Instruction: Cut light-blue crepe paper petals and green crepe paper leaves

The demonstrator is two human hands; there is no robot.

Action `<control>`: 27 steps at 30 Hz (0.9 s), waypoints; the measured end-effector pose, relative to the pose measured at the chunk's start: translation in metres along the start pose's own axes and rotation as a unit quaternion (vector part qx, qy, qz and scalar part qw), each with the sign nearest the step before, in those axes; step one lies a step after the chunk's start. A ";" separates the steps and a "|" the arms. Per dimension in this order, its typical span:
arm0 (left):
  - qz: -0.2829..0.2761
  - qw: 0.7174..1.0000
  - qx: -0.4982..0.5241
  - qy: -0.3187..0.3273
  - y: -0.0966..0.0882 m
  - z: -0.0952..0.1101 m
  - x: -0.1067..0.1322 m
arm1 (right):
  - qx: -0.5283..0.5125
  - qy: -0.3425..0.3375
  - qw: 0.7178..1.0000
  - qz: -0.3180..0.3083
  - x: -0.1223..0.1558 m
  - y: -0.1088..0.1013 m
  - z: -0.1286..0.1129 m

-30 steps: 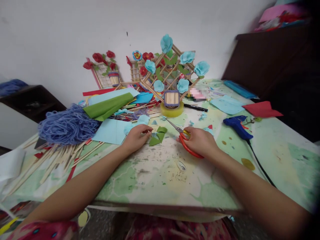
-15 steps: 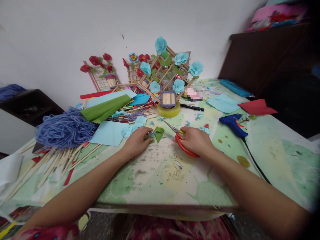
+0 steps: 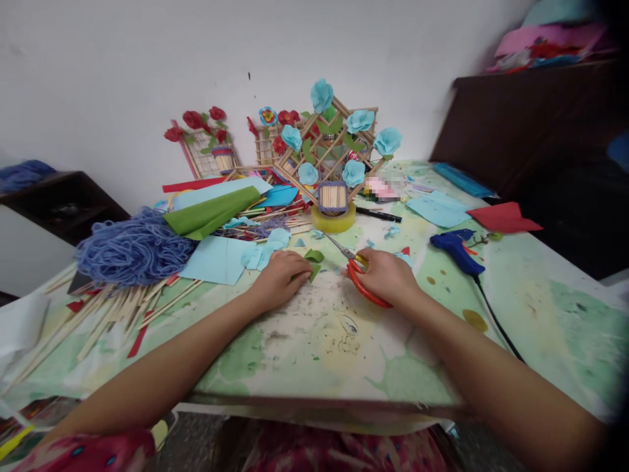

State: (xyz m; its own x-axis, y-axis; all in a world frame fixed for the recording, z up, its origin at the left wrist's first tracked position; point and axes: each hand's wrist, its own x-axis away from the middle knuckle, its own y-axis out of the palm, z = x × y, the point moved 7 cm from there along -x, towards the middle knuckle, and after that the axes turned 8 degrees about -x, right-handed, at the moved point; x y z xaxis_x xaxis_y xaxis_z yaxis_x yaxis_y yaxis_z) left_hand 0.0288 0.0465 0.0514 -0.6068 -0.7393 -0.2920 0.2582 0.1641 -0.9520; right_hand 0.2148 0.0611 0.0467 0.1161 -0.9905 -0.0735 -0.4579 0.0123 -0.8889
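My left hand (image 3: pixel 281 280) rests low over the table with its fingers drawn together on a small piece of green paper (image 3: pixel 315 256). Part of that paper is hidden under the fingertips; a curled end and a pointed end stick out to the right. My right hand (image 3: pixel 390 275) grips red-handled scissors (image 3: pixel 360 283), whose blades point up and left, apart from the green paper. Beyond both hands, a diamond-shaped stick lattice (image 3: pixel 330 155) with light blue paper flowers and green leaves stands by a roll of yellowish tape (image 3: pixel 334 223).
Blue yarn (image 3: pixel 135 248), thin wooden sticks (image 3: pixel 115 314) and a folded green sheet (image 3: pixel 213 211) crowd the left side. A blue glue gun (image 3: pixel 458 251) with a black cord lies on the right, near red paper (image 3: pixel 506 217). A black marker (image 3: pixel 378 214) lies behind the scissors.
The fingers of my left hand have come together over the green paper and hide more of it. My right hand keeps the scissors in nearly the same place. The view has shifted slightly.
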 end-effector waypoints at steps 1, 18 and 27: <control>0.008 1.000 0.000 -0.024 0.001 -0.005 -0.001 | 0.001 0.002 1.000 -0.002 0.000 0.000 0.000; -0.009 0.996 0.056 -0.071 0.001 -0.003 -0.018 | -0.043 -0.017 0.999 0.028 0.008 -0.011 -0.010; 0.061 0.982 0.117 -0.137 -0.012 -0.007 -0.008 | -0.085 -0.039 0.994 0.064 0.012 -0.018 -0.014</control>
State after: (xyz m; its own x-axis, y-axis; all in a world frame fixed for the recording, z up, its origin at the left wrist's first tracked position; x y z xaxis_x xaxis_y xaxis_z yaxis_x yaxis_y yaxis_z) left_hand 0.0254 0.0546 0.0641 -0.3436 -0.8766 -0.3370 0.5020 0.1318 -0.8547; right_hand 0.2115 0.0466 0.0681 0.1119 -0.9689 -0.2205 -0.6153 0.1067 -0.7811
